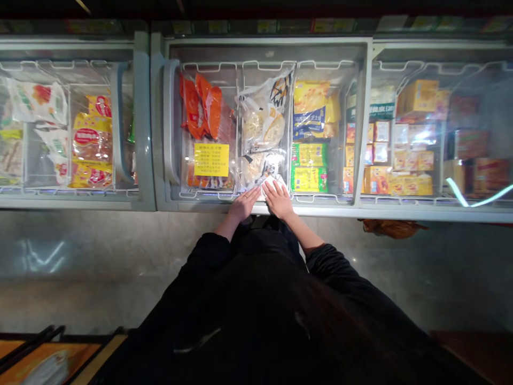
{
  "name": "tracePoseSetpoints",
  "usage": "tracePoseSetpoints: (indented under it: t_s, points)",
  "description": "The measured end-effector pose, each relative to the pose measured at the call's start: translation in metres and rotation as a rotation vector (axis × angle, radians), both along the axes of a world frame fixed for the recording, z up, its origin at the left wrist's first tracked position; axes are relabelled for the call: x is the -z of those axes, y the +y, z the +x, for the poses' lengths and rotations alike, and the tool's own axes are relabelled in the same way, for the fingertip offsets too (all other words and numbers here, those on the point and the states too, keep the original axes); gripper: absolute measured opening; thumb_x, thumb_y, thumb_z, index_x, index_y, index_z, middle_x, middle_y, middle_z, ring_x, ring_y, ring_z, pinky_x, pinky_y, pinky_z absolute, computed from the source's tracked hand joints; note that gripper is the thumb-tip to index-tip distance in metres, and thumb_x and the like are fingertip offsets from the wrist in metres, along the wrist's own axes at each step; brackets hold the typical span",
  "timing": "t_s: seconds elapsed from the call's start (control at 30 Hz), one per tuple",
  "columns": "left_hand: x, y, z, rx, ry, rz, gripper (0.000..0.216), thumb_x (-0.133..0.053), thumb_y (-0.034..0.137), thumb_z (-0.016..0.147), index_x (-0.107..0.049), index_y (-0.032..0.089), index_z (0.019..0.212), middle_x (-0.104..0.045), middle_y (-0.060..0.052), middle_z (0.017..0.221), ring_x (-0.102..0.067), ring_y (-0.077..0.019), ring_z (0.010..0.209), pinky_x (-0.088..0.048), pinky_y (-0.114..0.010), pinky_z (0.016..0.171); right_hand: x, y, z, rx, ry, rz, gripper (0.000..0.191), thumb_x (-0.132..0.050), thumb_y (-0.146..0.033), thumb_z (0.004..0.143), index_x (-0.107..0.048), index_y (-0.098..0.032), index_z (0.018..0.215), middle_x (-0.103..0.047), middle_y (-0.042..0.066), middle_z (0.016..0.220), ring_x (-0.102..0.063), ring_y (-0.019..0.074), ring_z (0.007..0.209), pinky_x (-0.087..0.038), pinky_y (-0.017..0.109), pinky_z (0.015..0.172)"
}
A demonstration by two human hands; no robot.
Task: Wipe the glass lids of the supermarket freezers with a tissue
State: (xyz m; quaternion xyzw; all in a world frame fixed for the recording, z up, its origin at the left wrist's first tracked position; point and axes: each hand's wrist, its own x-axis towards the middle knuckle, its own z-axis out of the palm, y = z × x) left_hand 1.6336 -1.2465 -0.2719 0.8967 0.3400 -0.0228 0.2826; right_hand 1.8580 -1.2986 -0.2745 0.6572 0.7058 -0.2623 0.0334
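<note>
I look down into an open chest freezer (pixel 256 206). My left hand (pixel 243 204) and my right hand (pixel 277 199) reach over its front rim, side by side. Both lie on a white frozen-food bag (pixel 271 183) at the near end of the middle wire basket. The fingers are stretched forward and rest on the bag's edge; whether they grip it I cannot tell. More clear bags of pale dumplings (pixel 262 125) lie behind it. Orange packets (pixel 202 109) and a yellow label card (pixel 211 159) fill the basket to the left.
Yellow, blue and green packs (pixel 310 136) fill the basket on the right. A sliding glass lid (pixel 436 133) covers boxed goods further right. Another freezer (pixel 72 133) with red and yellow bags stands at left. A brown scrap (pixel 390 228) lies on the grey floor.
</note>
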Motion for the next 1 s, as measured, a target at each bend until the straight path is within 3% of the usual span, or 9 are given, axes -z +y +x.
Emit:
tracePoseSetpoints:
  t_s: [0.13, 0.27, 0.4, 0.53, 0.63, 0.73, 0.87, 1.0]
  points:
    - [0.001, -0.002, 0.004, -0.046, 0.012, -0.010, 0.063, -0.027, 0.009, 0.106, -0.050, 0.015, 0.164, -0.046, -0.008, 0.171, -0.042, -0.0190, 0.161, -0.035, -0.041, 0.136, 0.003, 0.006, 0.017, -0.060, 0.031, 0.028, 0.061, -0.030, -0.038, 0.113, -0.033, -0.032, 0.174, -0.031, -0.006, 0.181, -0.022, 0.0236, 0.170, -0.017, 0.051, 0.139]
    - [-0.002, -0.012, 0.014, -0.112, 0.005, 0.003, 0.065, -0.029, 0.010, 0.105, -0.045, 0.016, 0.168, -0.044, -0.008, 0.172, -0.038, -0.0188, 0.163, -0.031, -0.041, 0.138, 0.007, -0.019, 0.047, 0.185, -0.055, 0.061, 0.065, -0.027, -0.040, 0.113, -0.027, -0.026, 0.176, -0.028, 0.000, 0.182, -0.021, 0.0282, 0.170, -0.021, 0.057, 0.137]
    - [-0.006, -0.027, 0.027, -0.151, 0.005, 0.039, 0.067, -0.029, 0.011, 0.104, -0.040, 0.015, 0.170, -0.040, -0.006, 0.175, -0.034, -0.0172, 0.165, -0.027, -0.039, 0.139, 0.008, -0.063, 0.025, 0.320, -0.058, 0.092, 0.066, -0.027, -0.035, 0.111, -0.022, -0.029, 0.177, -0.033, 0.003, 0.180, -0.025, 0.0328, 0.169, -0.026, 0.064, 0.133]
    - [-0.011, -0.039, 0.034, -0.187, 0.049, 0.025, 0.067, -0.033, 0.011, 0.103, -0.040, 0.013, 0.170, -0.037, -0.008, 0.177, -0.031, -0.0180, 0.166, -0.026, -0.040, 0.140, 0.009, -0.057, -0.008, 0.178, 0.022, 0.097, 0.064, -0.028, -0.033, 0.111, -0.027, -0.034, 0.175, -0.038, -0.002, 0.178, -0.027, 0.0297, 0.168, -0.024, 0.061, 0.135]
    - [-0.014, -0.045, 0.032, -0.222, 0.115, -0.011, 0.067, -0.035, 0.013, 0.102, -0.039, 0.011, 0.170, -0.035, -0.010, 0.178, -0.031, -0.0194, 0.167, -0.024, -0.040, 0.140, 0.010, -0.033, -0.001, 0.025, 0.087, 0.091, 0.062, -0.030, -0.034, 0.112, -0.034, -0.033, 0.173, -0.036, -0.005, 0.179, -0.026, 0.0253, 0.169, -0.021, 0.054, 0.137]
    - [-0.018, -0.047, 0.026, -0.252, 0.158, -0.039, 0.070, -0.037, 0.013, 0.101, -0.034, 0.010, 0.172, -0.032, -0.011, 0.180, -0.029, -0.0208, 0.168, -0.023, -0.039, 0.140, 0.011, -0.030, 0.022, 0.128, 0.059, 0.103, 0.063, -0.028, -0.034, 0.112, -0.032, -0.030, 0.174, -0.033, -0.003, 0.180, -0.025, 0.0261, 0.169, -0.022, 0.055, 0.137]
    - [-0.020, -0.053, 0.020, -0.292, 0.145, -0.055, 0.075, -0.040, 0.012, 0.100, -0.027, 0.011, 0.174, -0.032, -0.012, 0.180, -0.028, -0.0230, 0.168, -0.025, -0.042, 0.139, 0.007, -0.063, 0.022, 0.312, 0.004, 0.102, 0.064, -0.024, -0.034, 0.112, -0.030, -0.028, 0.175, -0.033, 0.002, 0.180, -0.025, 0.0325, 0.169, -0.027, 0.062, 0.133]
    - [-0.019, -0.064, 0.022, -0.308, 0.109, -0.054, 0.078, -0.040, 0.008, 0.097, -0.027, 0.014, 0.174, -0.035, -0.012, 0.179, -0.030, -0.0226, 0.167, -0.027, -0.043, 0.138, 0.000, -0.075, -0.022, 0.164, 0.024, 0.064, 0.060, -0.027, -0.036, 0.112, -0.041, -0.033, 0.171, -0.036, -0.003, 0.179, -0.025, 0.0298, 0.169, -0.024, 0.059, 0.135]
